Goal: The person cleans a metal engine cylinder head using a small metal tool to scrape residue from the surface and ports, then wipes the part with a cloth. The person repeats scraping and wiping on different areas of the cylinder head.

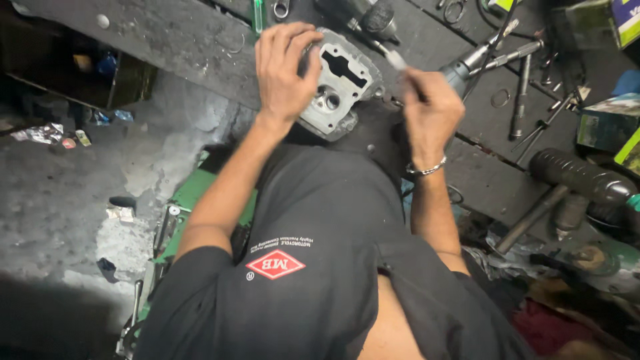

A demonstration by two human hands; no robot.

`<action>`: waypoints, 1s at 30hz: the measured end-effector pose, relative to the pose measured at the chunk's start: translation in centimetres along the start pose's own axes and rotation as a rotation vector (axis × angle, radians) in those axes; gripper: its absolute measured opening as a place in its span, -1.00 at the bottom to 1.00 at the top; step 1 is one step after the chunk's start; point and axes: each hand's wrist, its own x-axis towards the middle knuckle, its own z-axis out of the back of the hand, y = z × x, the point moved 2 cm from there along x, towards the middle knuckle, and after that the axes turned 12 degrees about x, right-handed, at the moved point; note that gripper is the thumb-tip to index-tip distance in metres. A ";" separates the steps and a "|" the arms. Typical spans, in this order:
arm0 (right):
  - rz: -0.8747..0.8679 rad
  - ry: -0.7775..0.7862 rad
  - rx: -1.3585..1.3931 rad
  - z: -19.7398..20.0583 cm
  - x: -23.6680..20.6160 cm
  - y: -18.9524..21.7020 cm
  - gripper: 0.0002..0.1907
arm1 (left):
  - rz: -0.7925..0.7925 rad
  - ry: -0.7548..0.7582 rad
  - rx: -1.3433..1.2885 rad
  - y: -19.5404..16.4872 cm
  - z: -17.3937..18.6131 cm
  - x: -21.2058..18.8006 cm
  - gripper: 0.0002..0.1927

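A grey metal engine cylinder head (340, 83) lies at the near edge of a dark wooden workbench (180, 47). My left hand (285, 70) grips its left side, fingers curled over the top edge. My right hand (430, 110) is closed around a thin pale tool (395, 60) whose tip points toward the part's right side. A silver bracelet (427, 169) circles my right wrist. My black shirt fills the lower middle of the view.
Sockets, extension bars and rings (520, 93) lie scattered on the bench to the right. A dark plastic bottle (580, 177) lies at the right edge beside coloured boxes (617, 127). A green frame (190, 193) stands below left over a littered concrete floor (60, 193).
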 end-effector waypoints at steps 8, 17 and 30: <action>-0.058 0.291 0.162 -0.1 -1.0 -1.7 -0.81 | -0.096 0.263 0.225 -3.2 -1.9 -3.4 0.41; -0.078 0.350 0.055 0.1 0.3 -2.6 -0.81 | -0.048 0.320 0.305 -3.7 -2.8 -3.2 0.32; -0.049 0.523 0.125 -0.1 1.4 -3.7 -0.80 | -0.060 0.320 0.331 -3.8 -2.6 -3.0 0.30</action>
